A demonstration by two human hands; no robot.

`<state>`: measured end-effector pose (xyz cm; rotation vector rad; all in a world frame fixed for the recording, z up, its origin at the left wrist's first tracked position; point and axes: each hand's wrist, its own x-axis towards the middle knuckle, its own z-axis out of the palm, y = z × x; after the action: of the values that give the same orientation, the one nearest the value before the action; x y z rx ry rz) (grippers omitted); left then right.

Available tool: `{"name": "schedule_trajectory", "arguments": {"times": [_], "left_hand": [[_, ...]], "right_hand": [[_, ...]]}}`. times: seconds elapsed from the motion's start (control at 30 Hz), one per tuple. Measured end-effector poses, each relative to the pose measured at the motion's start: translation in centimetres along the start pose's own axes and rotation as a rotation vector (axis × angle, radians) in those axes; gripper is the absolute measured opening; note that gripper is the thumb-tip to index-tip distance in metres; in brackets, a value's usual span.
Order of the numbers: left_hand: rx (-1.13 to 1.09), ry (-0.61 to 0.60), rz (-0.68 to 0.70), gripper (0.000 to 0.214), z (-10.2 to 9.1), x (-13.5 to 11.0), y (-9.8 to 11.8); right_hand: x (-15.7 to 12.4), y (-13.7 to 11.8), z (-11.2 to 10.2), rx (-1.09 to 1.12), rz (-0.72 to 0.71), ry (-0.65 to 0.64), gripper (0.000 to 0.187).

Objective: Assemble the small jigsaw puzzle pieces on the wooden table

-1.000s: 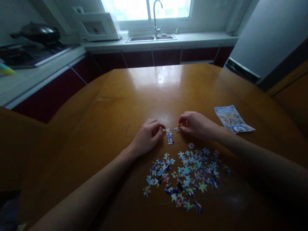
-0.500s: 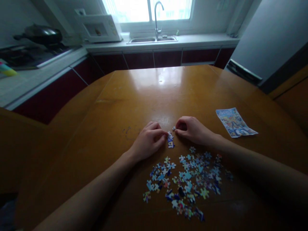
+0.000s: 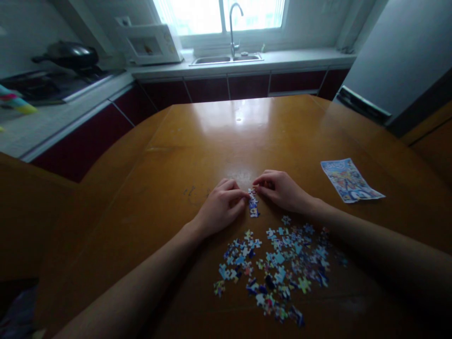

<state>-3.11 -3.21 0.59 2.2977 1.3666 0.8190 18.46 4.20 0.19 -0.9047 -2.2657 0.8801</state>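
Observation:
A short column of joined puzzle pieces (image 3: 253,206) lies on the wooden table (image 3: 197,136). My left hand (image 3: 221,207) rests curled against the column's left side, fingertips pinching its edge. My right hand (image 3: 280,189) is curled too, thumb and forefinger pinching a small piece at the column's top. Both forearms reach in from the near edge. Several loose puzzle pieces (image 3: 275,263) are scattered on the table just below my hands.
A printed picture sheet (image 3: 349,180) lies at the right on the table. Beyond the table run a counter with a sink and tap (image 3: 231,49), a white microwave (image 3: 150,44) and a black pan (image 3: 72,54) at left. A grey fridge (image 3: 388,52) stands at right.
My right hand has brought a single piece leftward from beside the column up against its top. My left hand has stayed at the column's left side. The view shifted slightly.

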Motion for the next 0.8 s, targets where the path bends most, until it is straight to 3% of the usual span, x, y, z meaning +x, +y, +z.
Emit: {"name": "schedule_trajectory", "arguments": {"times": [0.43,0.6,0.8], "left_hand": [[-0.012,-0.002,-0.004,0.019,-0.09,0.09,0.29],[0.017,0.056,-0.038,0.020,0.00,0.17,0.30],[0.053,0.043,-0.007,0.022,0.32,-0.05,-0.22]], "right_hand": [[-0.87,0.18,-0.13,-0.156,-0.158,-0.041,0.021],[-0.86,0.44,-0.12,-0.171,-0.177,-0.046,0.021],[-1.00,0.54,-0.08,-0.139,-0.179,-0.043,0.022]]}}
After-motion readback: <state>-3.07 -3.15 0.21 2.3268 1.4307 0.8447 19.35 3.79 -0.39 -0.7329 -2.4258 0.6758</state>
